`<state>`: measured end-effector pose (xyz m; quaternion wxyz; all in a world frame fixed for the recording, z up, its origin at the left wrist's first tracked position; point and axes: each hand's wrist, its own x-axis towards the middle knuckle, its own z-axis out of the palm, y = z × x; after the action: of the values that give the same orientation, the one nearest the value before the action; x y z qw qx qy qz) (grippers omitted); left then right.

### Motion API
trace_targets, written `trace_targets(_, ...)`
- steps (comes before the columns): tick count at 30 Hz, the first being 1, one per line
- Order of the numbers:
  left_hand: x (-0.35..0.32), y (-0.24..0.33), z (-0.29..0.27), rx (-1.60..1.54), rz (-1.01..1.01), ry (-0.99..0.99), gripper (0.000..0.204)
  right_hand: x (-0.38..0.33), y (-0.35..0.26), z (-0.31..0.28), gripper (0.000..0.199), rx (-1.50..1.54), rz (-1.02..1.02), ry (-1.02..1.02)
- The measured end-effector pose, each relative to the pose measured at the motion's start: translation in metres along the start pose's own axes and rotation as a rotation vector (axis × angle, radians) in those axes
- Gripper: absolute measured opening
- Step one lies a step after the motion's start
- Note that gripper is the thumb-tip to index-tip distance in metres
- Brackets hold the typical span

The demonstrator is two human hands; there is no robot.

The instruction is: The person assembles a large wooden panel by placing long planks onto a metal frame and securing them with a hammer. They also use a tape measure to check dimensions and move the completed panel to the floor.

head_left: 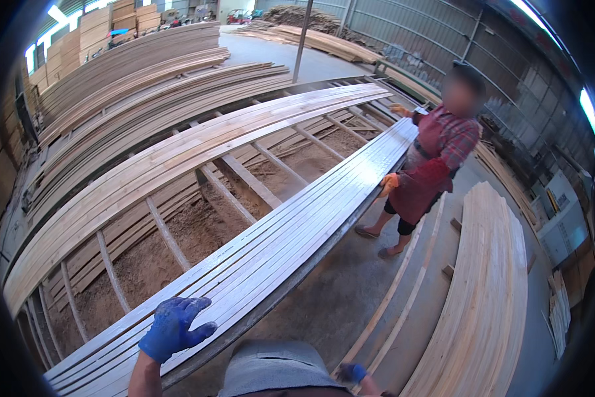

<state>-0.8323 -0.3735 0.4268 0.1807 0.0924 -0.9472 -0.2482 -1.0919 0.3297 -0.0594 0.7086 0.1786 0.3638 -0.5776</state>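
Note:
My left hand (177, 329), in a blue glove, is over the near end of a row of long, pale wooden planks (291, 228). Its thumb and fingers are apart, and it grips nothing; whether the palm touches the wood I cannot make out. The planks lie side by side along the rack's near edge, their tops wet-looking and whitish. Low in the picture, my right hand (353, 372), also blue-gloved, hangs beside my body near two thin strips (403, 291) by the floor. It is small and smeared, its fingers unclear.
Across the planks' far end stands a co-worker (436, 152) in orange gloves, one hand at the planks' edge. Bare planks (178, 155) lie along the rack's far side, with crossbars (244, 182) between, above sawdust. A plank stack (479, 284) stands right; more timber (132, 59) lies behind.

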Motion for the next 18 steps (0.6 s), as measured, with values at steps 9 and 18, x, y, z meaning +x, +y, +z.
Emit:
trace_targets(9,0.101,-0.009,0.040,0.216,-0.237,0.043,0.047,0.008,-0.343,0.196,0.031,-0.488,-0.515,0.775)
trace_targets(18,0.225,-0.016,0.075,0.274,-0.351,0.071,0.047,-0.007,-0.481,0.188,0.029,-0.751,0.013,0.784)
